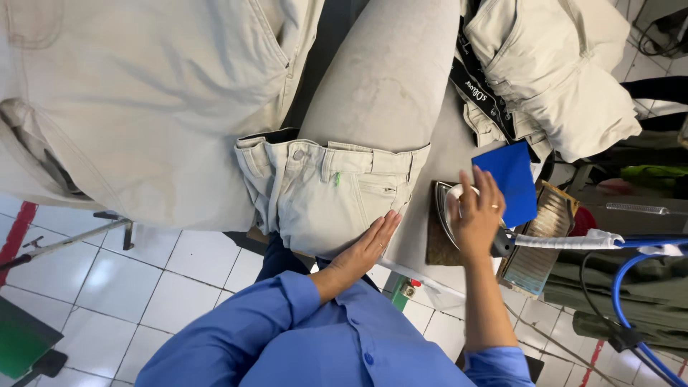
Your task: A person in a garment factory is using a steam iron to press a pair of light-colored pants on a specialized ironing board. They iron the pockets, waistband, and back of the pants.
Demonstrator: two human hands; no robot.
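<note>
Pressing flat on the waistband of beige trousers (326, 197) pulled over the ironing board (387, 79), the left hand (367, 247) is lying open, while the right hand (476, 215) is grasping the steam iron (450, 215) just right; keeping the fabric taut seems wise.

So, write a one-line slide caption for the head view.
Left hand flat on beige trousers over ironing board; right hand on iron.

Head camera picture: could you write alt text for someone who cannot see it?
Seen from above, a person in a blue shirt presses the left hand flat on beige trousers pulled over an ironing board. The right hand grips an iron beside a blue pad.
</note>
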